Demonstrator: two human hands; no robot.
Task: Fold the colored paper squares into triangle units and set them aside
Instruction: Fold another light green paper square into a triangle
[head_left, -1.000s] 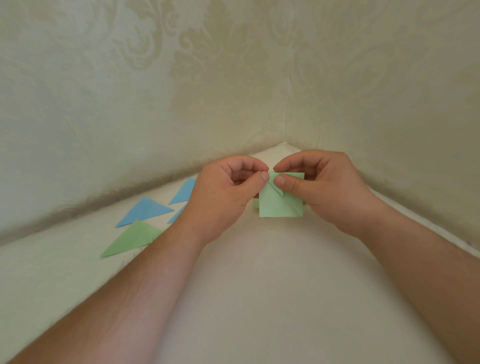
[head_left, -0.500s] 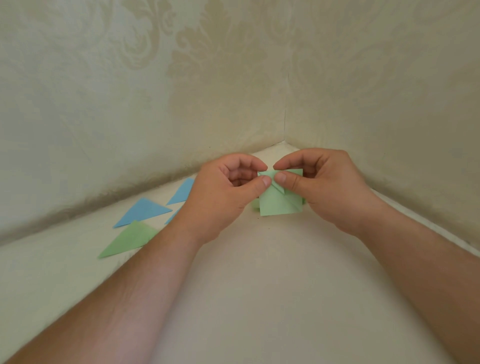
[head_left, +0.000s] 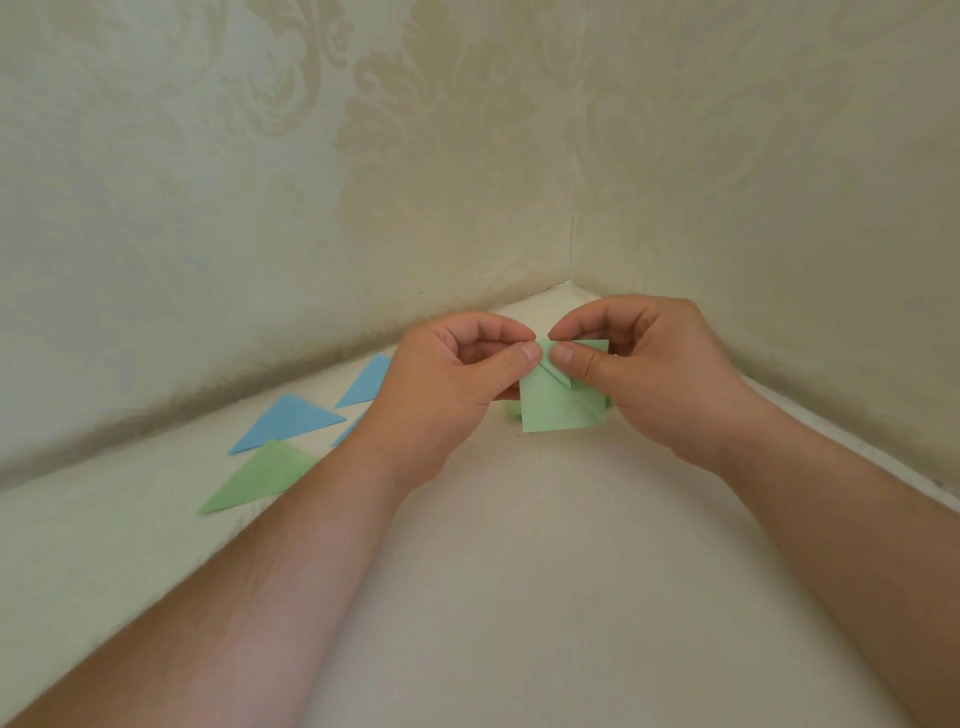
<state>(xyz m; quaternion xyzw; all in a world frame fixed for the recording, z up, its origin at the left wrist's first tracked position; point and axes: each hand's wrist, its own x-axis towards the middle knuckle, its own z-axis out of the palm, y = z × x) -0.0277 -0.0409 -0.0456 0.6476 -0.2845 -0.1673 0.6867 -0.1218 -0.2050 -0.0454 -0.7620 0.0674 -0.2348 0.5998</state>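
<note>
Green paper square, centre frame: your left hand and right hand both pinch its top edge, thumbs now drawn closer than a second ago, the corner fold barely begun.

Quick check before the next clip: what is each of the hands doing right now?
Left hand: pinching the top edge of the green paper square.
Right hand: pinching the same green paper square beside it.

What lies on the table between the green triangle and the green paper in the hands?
In the head view, the left hand and its forearm cross between the green triangle and the green paper.
</note>
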